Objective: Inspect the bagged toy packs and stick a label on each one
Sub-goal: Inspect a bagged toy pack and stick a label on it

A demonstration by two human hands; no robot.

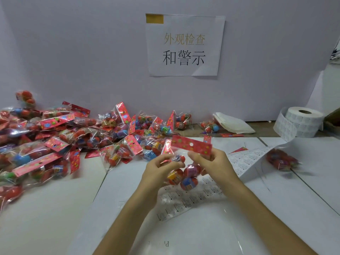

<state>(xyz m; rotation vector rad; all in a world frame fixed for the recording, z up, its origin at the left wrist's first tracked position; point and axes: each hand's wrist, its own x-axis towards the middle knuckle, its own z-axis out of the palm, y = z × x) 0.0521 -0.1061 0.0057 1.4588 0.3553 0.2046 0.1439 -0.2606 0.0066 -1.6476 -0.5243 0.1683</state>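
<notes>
Head view: both hands hold one bagged toy pack [185, 176] in the air above the white table [55, 208], at the centre of the frame.

Left hand [161, 169]: fingers curled, thumb and fingertips pinching the clear bag at its upper left, just below the header. Right hand [208, 162]: fingers curled round the bag's upper right, with the fingertips behind the red header card [191, 145].

Orientation: the header card is uppermost and the capsule toys hang below it. The card's long axis runs left to right, with the right end slightly lower. The card bears a flower print and a punched hole; any text on it cannot be read.

Writing: the wall sign [184, 46] reads "外观检查" in pale gold, with "和警示" in black beneath. A yellow tape patch [154, 18] covers its top-left corner. A label strip [193, 198] lies on the table beneath the hands and runs up to the label roll [301, 120] at the right rear; its black print is too small to read.

Other items: a pile of toy packs [64, 137] covers the left side back to the wall. A single pack [281, 160] lies on the table to the right, apart from the hands.
</notes>
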